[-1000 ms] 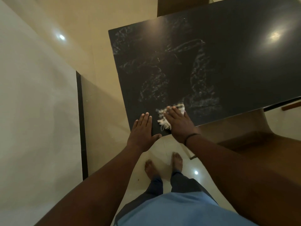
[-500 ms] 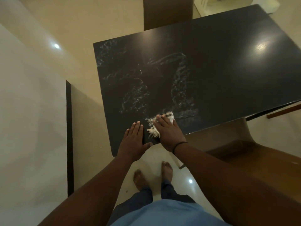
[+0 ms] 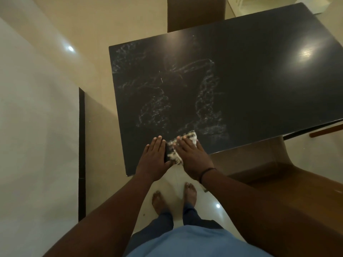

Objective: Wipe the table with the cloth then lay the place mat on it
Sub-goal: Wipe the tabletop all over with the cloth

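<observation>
one dark rectangular glossy table (image 3: pixel 259 86), smeared with pale wipe streaks on its left half. one checked black-and-white fringed cloth (image 3: pixel 187 140) at the near edge, near the left corner. my right hand (image 3: pixel 193 156) lies flat on the cloth, fingers straight, pressing it down. my left hand (image 3: pixel 155 160) rests flat on the tabletop just beside it, fingers straight, holding nothing. two brown chairs: one (image 3: pixel 194 13) at the far side, one (image 3: pixel 297 175) at my right. two bare feet on the tiled floor

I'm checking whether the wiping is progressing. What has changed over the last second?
Hardly anything: the right hand still presses flat on the checked cloth at the table's near edge, the left hand still rests flat beside it. Nothing gripped or released. The smears remain; only the camera shifted.
</observation>
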